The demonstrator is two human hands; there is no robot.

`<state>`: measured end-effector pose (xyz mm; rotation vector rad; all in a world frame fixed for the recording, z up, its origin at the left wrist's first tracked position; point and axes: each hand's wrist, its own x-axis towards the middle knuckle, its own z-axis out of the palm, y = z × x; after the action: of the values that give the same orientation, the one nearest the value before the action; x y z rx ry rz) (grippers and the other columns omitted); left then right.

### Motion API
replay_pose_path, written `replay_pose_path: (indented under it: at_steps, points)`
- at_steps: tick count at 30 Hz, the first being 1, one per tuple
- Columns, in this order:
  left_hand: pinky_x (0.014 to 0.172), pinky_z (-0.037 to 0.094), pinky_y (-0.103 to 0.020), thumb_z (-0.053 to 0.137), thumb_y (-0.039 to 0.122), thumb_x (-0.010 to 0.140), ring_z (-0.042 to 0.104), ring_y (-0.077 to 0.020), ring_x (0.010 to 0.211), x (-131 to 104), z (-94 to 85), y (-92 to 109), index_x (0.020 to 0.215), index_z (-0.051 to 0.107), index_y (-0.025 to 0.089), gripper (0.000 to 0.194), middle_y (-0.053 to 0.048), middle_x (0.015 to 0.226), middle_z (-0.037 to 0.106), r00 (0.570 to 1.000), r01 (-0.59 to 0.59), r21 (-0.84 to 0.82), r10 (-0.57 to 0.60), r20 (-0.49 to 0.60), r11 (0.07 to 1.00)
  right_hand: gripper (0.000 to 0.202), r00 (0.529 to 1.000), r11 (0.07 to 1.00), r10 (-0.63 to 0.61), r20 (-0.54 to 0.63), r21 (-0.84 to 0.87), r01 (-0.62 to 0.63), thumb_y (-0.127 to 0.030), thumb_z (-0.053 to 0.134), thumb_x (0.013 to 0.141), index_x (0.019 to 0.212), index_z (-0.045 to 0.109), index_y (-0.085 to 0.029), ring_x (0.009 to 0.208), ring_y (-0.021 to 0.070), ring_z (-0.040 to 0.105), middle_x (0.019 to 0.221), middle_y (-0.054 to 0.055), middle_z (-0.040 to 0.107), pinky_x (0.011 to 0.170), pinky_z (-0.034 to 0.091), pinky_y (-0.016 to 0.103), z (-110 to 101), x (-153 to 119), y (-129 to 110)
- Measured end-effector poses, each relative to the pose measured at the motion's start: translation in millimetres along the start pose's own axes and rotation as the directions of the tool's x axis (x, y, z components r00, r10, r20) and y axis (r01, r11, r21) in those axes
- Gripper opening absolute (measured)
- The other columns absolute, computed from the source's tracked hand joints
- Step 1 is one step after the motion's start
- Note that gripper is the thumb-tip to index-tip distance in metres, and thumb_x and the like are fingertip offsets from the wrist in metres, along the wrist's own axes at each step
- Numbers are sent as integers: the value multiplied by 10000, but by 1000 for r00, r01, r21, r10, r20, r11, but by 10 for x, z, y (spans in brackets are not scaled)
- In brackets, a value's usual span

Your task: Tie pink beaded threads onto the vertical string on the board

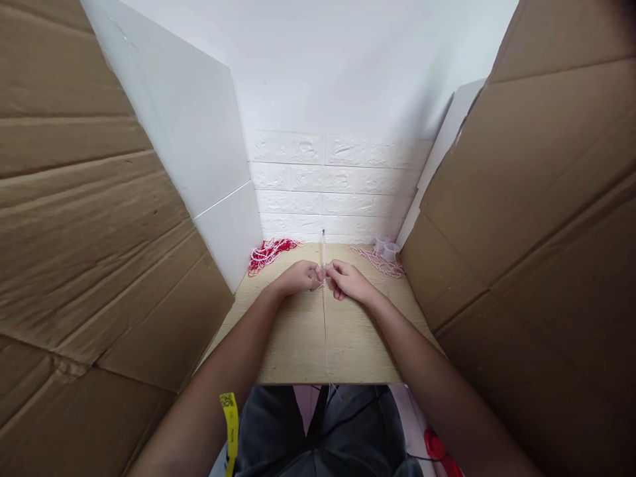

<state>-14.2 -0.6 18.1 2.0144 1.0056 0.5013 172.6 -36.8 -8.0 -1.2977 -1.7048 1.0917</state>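
The left hand [304, 277] and the right hand [345, 280] are close together above the middle of the tabletop [293, 338]. The fingers of both hands are bent, nearly closed, and they are at the thin cord [325, 318]. This cord runs from a small pin [323, 231] at the far edge, between the hands, down to the near edge. I cannot tell how tightly each hand grips it. At the far left corner lies a heap of red and white string [271, 254]. At the far right there is pale pink string [380, 262], and beside it small clear cups [390, 251].
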Motion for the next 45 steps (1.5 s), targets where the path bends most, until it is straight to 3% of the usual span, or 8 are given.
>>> replay_pose_path:
  at_steps: [5,10,22,26,32,37,45]
  points:
    - [557,338,-248,687,262,628,483,-120,584,22,-12,-73,866,655,160,262,42,646,549,998,-22,-39,24,58,999,294,980,980,-137,-147,-166,112,-458,483,950,826,542,-198,544,116,532,632,-25,575,516,393,218,-53,55,79]
    - [562,337,-241,742,254,612,470,-112,598,49,-10,-115,902,602,173,332,58,670,524,997,-44,-109,51,65,993,293,962,979,-174,-212,-143,146,-450,455,961,861,578,-204,616,138,550,707,-7,619,601,423,249,-70,108,145]
    - [562,316,-246,754,330,674,444,-104,577,109,101,-93,871,665,156,278,56,622,517,982,-151,-147,166,92,977,302,945,961,-276,-174,-86,264,-405,437,969,1014,646,-191,821,178,594,902,33,670,738,453,287,-72,75,54]
    - [653,366,-261,709,370,736,521,-131,683,91,105,-11,796,702,147,231,1,720,623,978,-198,-158,205,31,967,255,943,956,-284,-171,19,292,-334,476,923,1068,636,-197,750,168,562,829,7,627,697,439,281,-84,60,24]
    - [601,317,-259,700,428,757,437,-106,598,67,86,65,703,663,151,284,31,627,542,988,-146,-277,127,-84,950,308,940,935,-319,-118,124,333,-223,550,802,1101,624,-200,644,155,503,682,-37,525,649,406,279,-100,36,-4]
    - [603,324,-259,746,456,706,437,-103,594,57,95,112,634,591,158,343,33,615,521,988,-130,-388,84,-131,912,370,939,911,-341,-43,231,342,-263,616,826,1189,574,-206,713,167,597,759,-14,627,687,441,288,-76,-37,-87]
    - [589,320,-258,759,497,711,439,-107,609,50,85,129,624,590,158,389,21,617,518,988,-127,-411,78,-132,903,497,948,918,-312,-67,235,319,-356,740,802,1235,545,-212,729,175,669,815,16,720,620,449,260,-34,-26,-84]
